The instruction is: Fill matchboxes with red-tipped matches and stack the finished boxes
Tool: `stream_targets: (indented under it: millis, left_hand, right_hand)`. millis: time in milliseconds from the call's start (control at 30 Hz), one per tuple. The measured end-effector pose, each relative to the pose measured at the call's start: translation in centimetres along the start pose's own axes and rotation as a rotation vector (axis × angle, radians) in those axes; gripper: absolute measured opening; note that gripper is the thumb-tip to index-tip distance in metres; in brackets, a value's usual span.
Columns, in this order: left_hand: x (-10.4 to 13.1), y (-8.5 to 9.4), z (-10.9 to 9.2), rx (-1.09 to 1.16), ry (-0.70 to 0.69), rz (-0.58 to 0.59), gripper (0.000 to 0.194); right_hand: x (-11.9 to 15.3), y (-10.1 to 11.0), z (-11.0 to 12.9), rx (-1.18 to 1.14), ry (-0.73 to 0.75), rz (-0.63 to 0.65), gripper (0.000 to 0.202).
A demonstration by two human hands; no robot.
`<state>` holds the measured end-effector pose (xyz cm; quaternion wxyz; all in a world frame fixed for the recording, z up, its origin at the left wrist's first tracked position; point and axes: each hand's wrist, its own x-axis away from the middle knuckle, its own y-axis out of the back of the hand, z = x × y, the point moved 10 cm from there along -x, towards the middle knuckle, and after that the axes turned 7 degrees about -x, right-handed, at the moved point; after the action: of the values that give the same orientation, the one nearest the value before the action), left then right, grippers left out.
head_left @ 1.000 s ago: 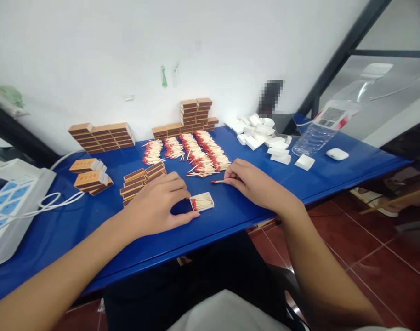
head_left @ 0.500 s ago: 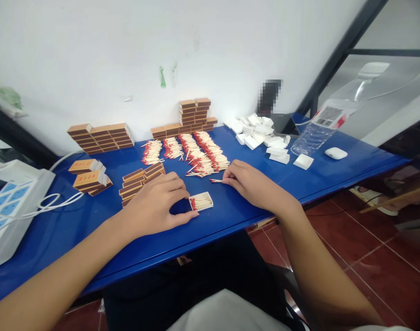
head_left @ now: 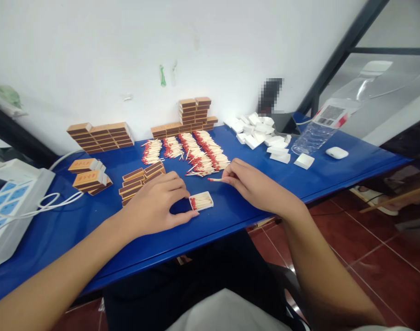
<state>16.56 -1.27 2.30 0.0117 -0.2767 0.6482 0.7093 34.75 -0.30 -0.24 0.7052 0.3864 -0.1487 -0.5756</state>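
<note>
A small white tray [head_left: 201, 201] filled with red-tipped matches lies on the blue table. My left hand [head_left: 163, 202] rests at its left end, thumb and fingers spread around that end. My right hand [head_left: 239, 177] pinches matches [head_left: 216, 179] by their pale ends, red tips pointing left, just above the table to the right of the tray. Behind the hands lie rows of loose matches [head_left: 210, 149]. Brown and orange matchbox sleeves [head_left: 132, 184] are stacked beside my left hand, partly hidden by it.
Stacked matchboxes [head_left: 103, 138] line the wall, with another stack [head_left: 194, 115] behind the matches. White empty trays [head_left: 256, 131] are heaped at the back right, near a plastic bottle [head_left: 320, 119] and a white case [head_left: 337, 153]. A power strip [head_left: 20, 207] with cables sits at the left.
My right hand has shifted very slightly, and the matches in it now lie more level. My left hand stays at the tray.
</note>
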Motion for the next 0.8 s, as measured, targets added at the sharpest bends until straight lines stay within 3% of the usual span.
stream_targets:
  millis: [267,567,800]
  left_hand:
    - [-0.1,0.3,-0.2,0.005,-0.011,-0.021,0.030]
    - [-0.1,0.3,-0.3,0.003,-0.018,-0.023,0.031]
    - [-0.1,0.2,-0.2,0.015,-0.007,-0.015,0.029]
  right_hand:
    - [0.6,-2.5,3.5,-0.086,0.076,0.144,0.021]
    - [0.7,-4.0,4.4,0.055,0.091,0.131,0.021]
    - [0.5,-3.5,4.8,0.040,0.080,0.106,0.013]
